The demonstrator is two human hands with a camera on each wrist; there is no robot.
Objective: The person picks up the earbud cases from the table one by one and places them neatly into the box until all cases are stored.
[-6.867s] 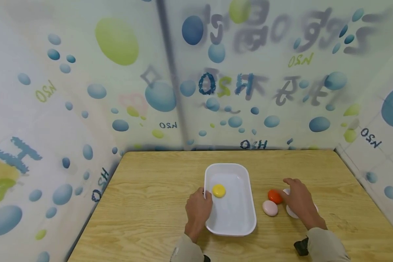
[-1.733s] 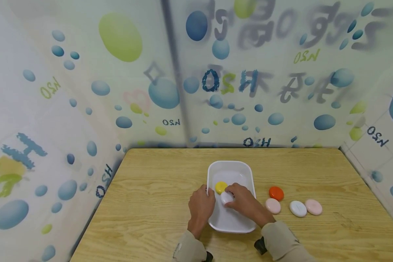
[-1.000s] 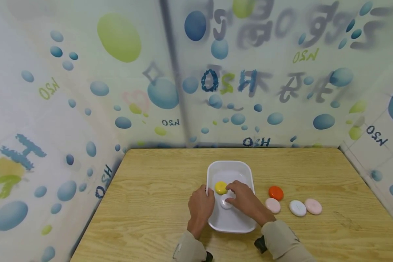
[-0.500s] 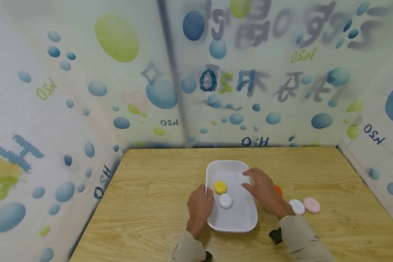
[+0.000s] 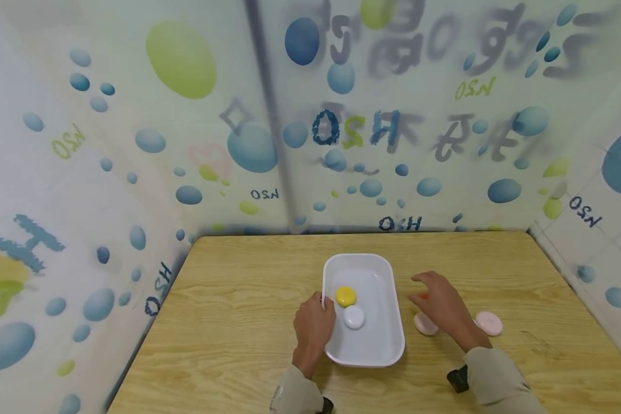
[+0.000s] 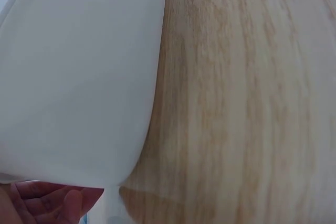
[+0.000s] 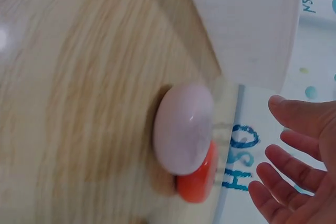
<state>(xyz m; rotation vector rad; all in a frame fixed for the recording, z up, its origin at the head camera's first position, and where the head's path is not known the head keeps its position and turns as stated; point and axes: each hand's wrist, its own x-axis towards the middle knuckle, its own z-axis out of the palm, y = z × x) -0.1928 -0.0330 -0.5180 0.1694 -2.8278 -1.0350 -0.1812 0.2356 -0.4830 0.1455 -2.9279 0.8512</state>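
Two bare hands are at a wooden table [image 5: 248, 299] with a bubble-printed wall [image 5: 310, 192] on its far side. On the left, the left hand [image 5: 313, 325] is clamped on the left rim of a white rectangular tray [image 5: 378, 345], its thumb over the edge on the inside and its fingers outside. Within the tray, toward its left side, lies a yellow rounded disc [image 5: 345, 296], with a white rounded disc [image 5: 354, 317] just beside it on the near side. Right of the tray, the right hand [image 5: 445, 307] hangs above the table with thumb and fingers apart, and the right wrist view shows it clear of the two discs next to it. These are an orange-red disc [image 7: 195, 182], mostly hidden in the head view, and, just beside it and nearer, a pale pink disc [image 5: 425, 325]. Farther right, past the right wrist, a second pink disc [image 5: 489, 324] lies on the table.
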